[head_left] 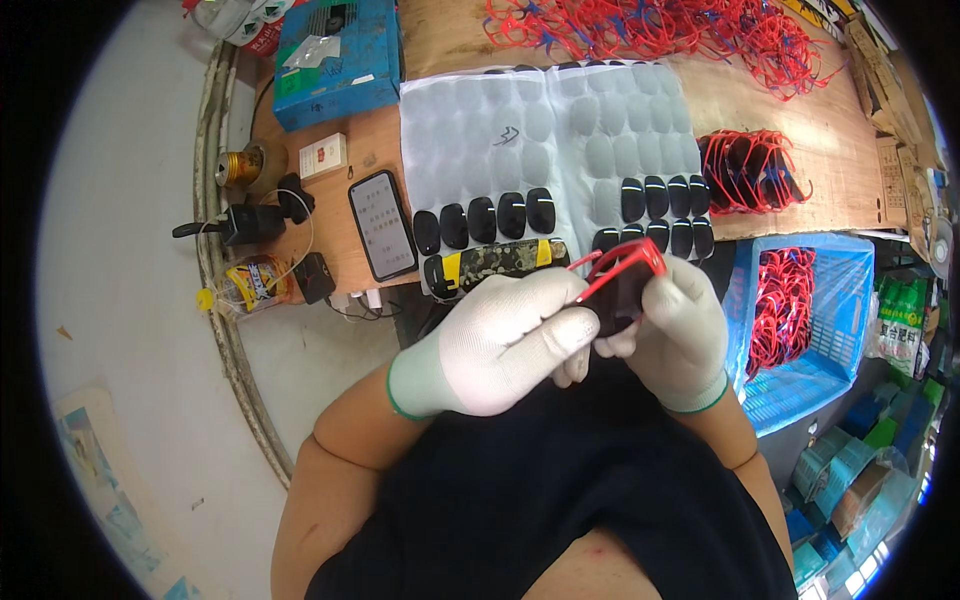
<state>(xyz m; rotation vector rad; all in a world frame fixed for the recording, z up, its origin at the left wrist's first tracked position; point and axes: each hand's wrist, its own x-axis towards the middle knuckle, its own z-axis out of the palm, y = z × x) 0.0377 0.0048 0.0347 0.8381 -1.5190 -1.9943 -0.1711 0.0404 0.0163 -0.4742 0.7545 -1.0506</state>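
Observation:
Both my hands wear white gloves with green cuffs and meet in front of my chest. My left hand (500, 345) pinches the left side of a red-framed pair of sunglasses (618, 295), its thumb against a dark lens. On the other side my right hand (685, 340) is closed around the same sunglasses; its fingers hide part of the frame. Just beyond lies a white sheet of lens pockets (470, 125), with dark lenses (483, 218) in rows along its near part. A camouflage-patterned tool with yellow bands (505, 262) lies at the sheet's near edge.
Red frames with dark lenses (750, 172) stand stacked right of the sheet. Loose red frames (650, 30) pile up at the back. A blue crate (845, 330) holds more frames. On the left are a phone (383, 225), a white box (323, 156) and a blue box (340, 98).

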